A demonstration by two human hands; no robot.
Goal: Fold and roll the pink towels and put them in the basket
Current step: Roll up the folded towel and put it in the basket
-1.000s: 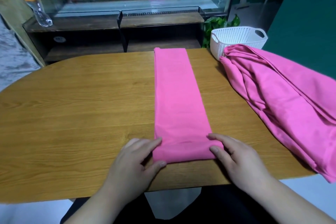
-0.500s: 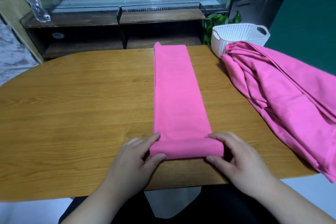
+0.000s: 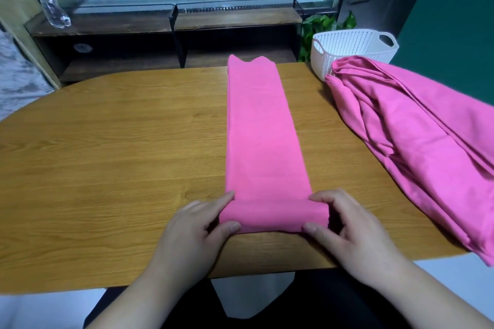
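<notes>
Caught in mid-roll: a person's left hand (image 3: pixel 192 232) and right hand (image 3: pixel 347 232) grip the rolled end of a folded pink towel (image 3: pixel 262 136) close to the near edge of an oval wooden table (image 3: pixel 107 155). One hand holds each end of the roll, thumbs against its near side and fingers curled over its top. The roll lies crosswise. The unrolled length lies flat as a narrow strip down the middle of the table, its long axis pointing straight away from the person and its far end reaching the table's far edge. Open wood spreads across the table's left half. On the right half a heap of loose pink towels (image 3: pixel 414 141) spills over the right edge, with a band of bare wood between heap and strip. A white plastic basket (image 3: pixel 347 48) stands at the table's far right edge, just behind the heap.
</notes>
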